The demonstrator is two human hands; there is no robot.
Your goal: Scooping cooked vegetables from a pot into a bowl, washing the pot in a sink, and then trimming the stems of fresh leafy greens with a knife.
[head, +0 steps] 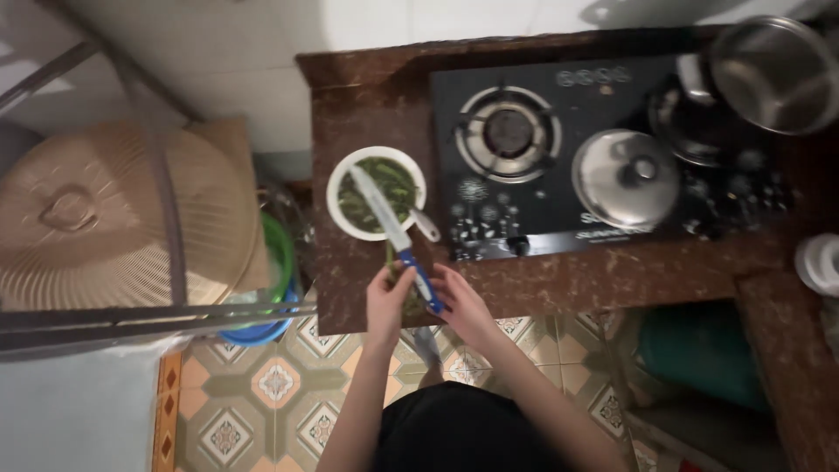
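Nearest me, my right hand is clamped on a knife, blue handle in the fist, long pale blade running toward eleven o'clock over a white bowl. My left hand pinches a green stalk beside the handle. Trimming goes best, I judge, with short cuts and fingertips tucked clear of the edge. Chopped greens fill the round bowl on the mottled brown stone counter. Farther, at one o'clock, sits a glossy black gas hob with a shiny steel lid
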